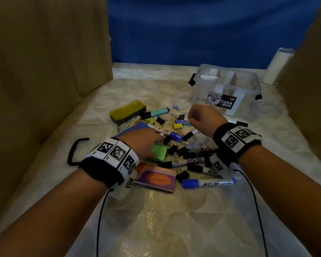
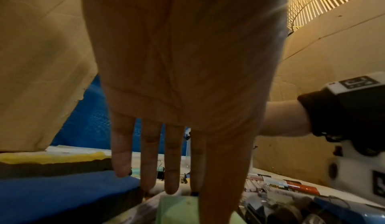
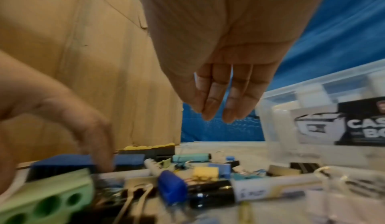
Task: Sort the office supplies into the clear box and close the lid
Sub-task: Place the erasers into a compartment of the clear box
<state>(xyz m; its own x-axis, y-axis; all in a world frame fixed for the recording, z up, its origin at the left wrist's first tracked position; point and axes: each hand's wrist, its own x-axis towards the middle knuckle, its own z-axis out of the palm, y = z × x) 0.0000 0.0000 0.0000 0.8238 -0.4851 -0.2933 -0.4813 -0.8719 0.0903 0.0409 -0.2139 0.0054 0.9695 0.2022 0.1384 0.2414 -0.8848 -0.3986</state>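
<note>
A heap of office supplies lies on the patterned cloth: a blue eraser, a blue-capped marker, a green holed block, several black binder clips and more markers. My left hand reaches down into the heap with straight fingers; its fingertips touch the pile beside the blue eraser and hold nothing. My right hand hovers above the heap, its fingers hanging loose and empty. The clear box with a black label stands at the back right, close behind that hand.
A yellow-topped eraser, a teal highlighter and a yellow clip lie at the heap's far side. A purple and orange pad lies nearest me. Cardboard walls flank both sides. A white cylinder stands behind the box.
</note>
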